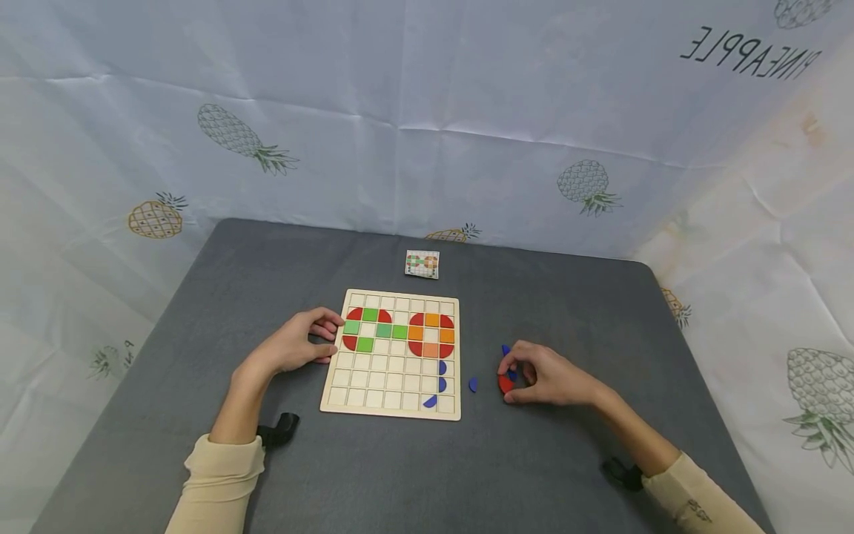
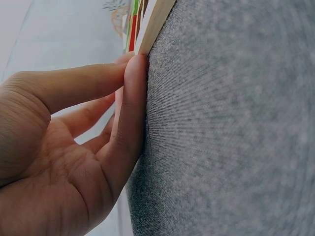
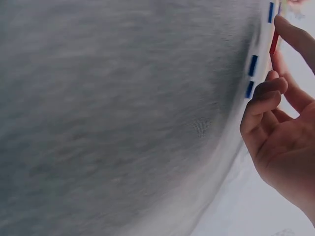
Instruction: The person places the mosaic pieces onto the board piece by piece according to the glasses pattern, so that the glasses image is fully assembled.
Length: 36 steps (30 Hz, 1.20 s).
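Note:
A square wooden grid board [image 1: 378, 378] lies on the table, bearing red quarter-circles, green and orange squares in two ring shapes and, lower right, blue half-circles [image 1: 442, 384]. My left hand [image 1: 300, 343] holds the board's left edge, thumb and fingertips right at its side; the left wrist view shows the tips meeting at the board's edge [image 2: 155, 22]. To the right of the board, my right hand [image 1: 543, 374] pinches a red piece with a curved edge [image 1: 505, 383] between thumb and index finger. Blue pieces [image 1: 505, 349] lie beneath that hand, partly hidden by it.
One loose blue half-circle [image 1: 473, 384] lies between the board and my right hand. Behind the board is a small pattern card [image 1: 422, 264] with a similar coloured design. A pineapple-print curtain [image 1: 400, 178] hangs behind the grey table [image 1: 400, 475].

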Available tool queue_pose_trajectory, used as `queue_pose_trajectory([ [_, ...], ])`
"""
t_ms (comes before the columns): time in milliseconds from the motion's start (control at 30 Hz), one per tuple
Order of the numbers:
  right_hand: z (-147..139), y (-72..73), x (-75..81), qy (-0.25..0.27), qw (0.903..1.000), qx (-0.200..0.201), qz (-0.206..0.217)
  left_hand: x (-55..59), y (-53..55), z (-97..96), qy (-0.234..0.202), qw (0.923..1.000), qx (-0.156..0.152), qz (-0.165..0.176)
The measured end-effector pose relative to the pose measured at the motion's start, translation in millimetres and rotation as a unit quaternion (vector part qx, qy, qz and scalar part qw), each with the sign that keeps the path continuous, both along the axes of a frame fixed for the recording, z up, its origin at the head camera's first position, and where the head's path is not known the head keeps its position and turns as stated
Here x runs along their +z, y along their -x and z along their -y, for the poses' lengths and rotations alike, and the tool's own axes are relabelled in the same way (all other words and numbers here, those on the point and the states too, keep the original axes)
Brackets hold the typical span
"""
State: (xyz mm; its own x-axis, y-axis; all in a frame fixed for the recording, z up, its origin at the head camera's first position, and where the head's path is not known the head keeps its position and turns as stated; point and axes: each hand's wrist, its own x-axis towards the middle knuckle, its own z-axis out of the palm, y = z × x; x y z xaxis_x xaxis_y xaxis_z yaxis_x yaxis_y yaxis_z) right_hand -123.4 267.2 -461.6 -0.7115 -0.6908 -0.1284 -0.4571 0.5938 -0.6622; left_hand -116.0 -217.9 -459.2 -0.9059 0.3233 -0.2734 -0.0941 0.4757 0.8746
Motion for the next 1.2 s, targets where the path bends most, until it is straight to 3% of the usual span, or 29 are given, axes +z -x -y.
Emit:
queue_pose_trajectory([
  [333,44,15.6,20.0,0.020,0.9987,0.020,0.042,1.0,0.3,0.3,0.001,1.0000,0.001,0.000],
  [733,106,49.2,18.9,0.084,0.9846,0.092,0.122,0.9,-0.7,0.1,-0.006,1.0000,0.000,0.002],
  [967,142,65.2,14.2,0.082,0.9791,0.147,0.113,1.4,-1.0,-1.1,-0.005,1.0000,0.002,0.002],
  [1200,175,73.7,15.9,0.056,0.9849,0.152,0.063,2.3,-0.5,-0.9,-0.002,1.0000,0.001,0.003],
])
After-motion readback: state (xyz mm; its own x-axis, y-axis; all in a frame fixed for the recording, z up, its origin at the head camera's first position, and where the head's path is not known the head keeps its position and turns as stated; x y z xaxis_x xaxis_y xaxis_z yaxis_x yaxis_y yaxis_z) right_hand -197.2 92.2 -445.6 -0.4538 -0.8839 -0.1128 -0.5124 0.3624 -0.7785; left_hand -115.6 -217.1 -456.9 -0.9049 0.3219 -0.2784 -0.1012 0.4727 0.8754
